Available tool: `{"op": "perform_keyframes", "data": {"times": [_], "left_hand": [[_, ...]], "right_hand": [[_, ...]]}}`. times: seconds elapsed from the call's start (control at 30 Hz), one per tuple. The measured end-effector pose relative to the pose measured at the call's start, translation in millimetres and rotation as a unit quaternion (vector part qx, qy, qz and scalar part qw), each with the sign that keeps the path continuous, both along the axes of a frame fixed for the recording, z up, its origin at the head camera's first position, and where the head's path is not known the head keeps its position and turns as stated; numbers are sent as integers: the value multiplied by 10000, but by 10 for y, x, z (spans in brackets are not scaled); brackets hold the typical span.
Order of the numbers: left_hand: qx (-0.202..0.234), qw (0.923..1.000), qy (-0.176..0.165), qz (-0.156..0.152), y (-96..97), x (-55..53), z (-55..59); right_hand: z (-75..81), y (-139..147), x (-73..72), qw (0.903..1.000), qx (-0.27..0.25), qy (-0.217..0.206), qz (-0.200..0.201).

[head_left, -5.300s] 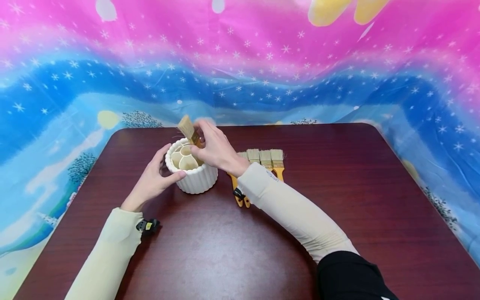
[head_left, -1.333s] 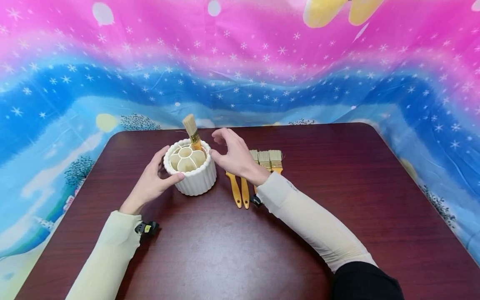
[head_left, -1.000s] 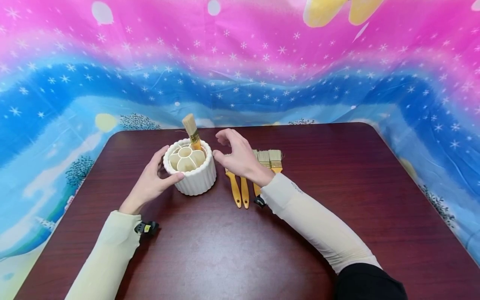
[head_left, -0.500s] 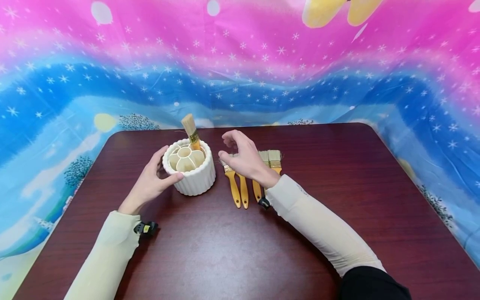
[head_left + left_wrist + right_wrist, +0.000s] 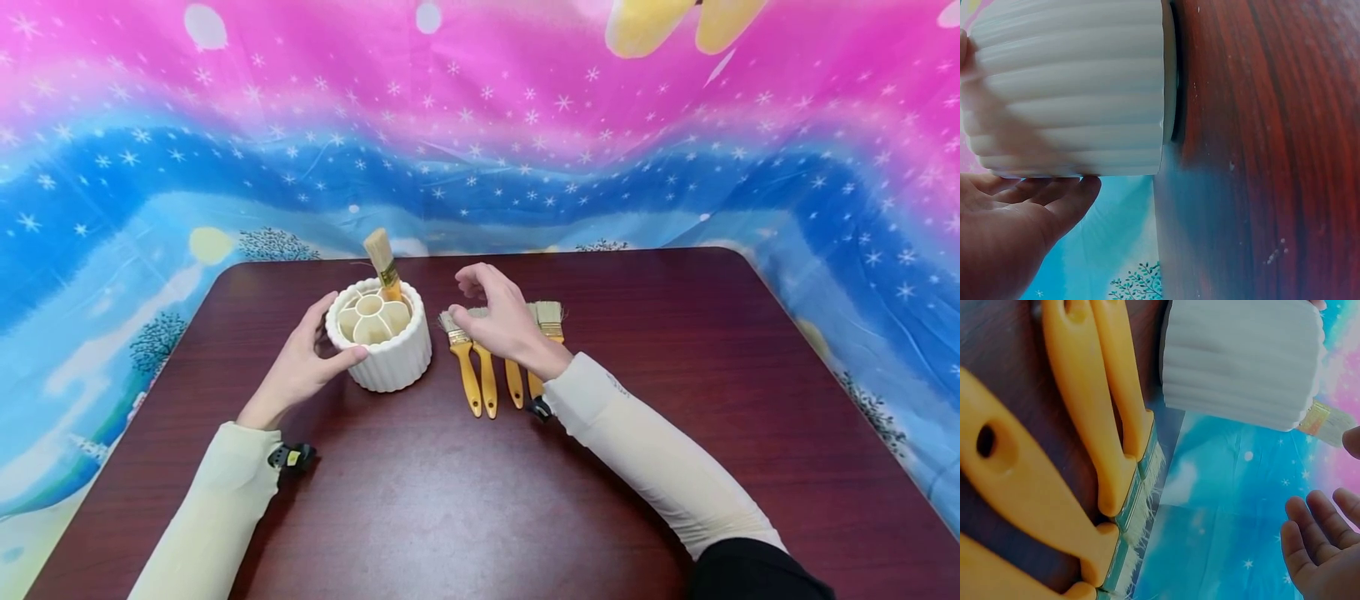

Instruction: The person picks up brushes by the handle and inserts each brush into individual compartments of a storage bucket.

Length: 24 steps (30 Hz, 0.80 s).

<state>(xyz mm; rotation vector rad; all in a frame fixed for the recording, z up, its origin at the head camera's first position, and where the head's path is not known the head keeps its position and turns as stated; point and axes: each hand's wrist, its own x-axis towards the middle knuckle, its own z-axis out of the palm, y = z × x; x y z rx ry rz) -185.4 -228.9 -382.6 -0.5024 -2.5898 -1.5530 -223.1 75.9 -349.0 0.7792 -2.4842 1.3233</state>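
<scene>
A white ribbed brush holder (image 5: 390,360) with petal-shaped compartments round a central one stands at the table's left middle. My left hand (image 5: 303,362) grips its left side, thumb at the near rim; the left wrist view has the fingers (image 5: 1066,199) against the ribbed wall. One paintbrush (image 5: 382,258) stands bristles up in a rear compartment, leaning slightly left. My right hand (image 5: 504,321), empty with loosely bent fingers, hovers above a row of several flat paintbrushes (image 5: 468,375), hiding part of their bristles. Their yellow handles (image 5: 1079,394) point toward me.
The dark reddish wooden table (image 5: 420,500) has rounded far corners. Behind it hangs a pink and blue snow-patterned cloth (image 5: 480,142). A small black device (image 5: 294,456) is strapped at the left wrist, another (image 5: 538,408) at the right.
Earlier my right hand held the paintbrush at the holder; it has let go, leaving it standing inside, and drifted right over the row of brushes. My left hand has stayed on the holder.
</scene>
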Motion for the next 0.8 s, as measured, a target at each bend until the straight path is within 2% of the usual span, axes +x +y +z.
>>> {"op": "perform_keyframes", "data": {"times": [0.5, 0.8], "left_hand": [[3, 10000, -76, 40, -4, 23, 19], [63, 10000, -52, 20, -1, 9, 10]], "right_hand": [[-13, 139, 8, 9998, 68, 157, -33], [-5, 238, 12, 9997, 190, 26, -127]]}}
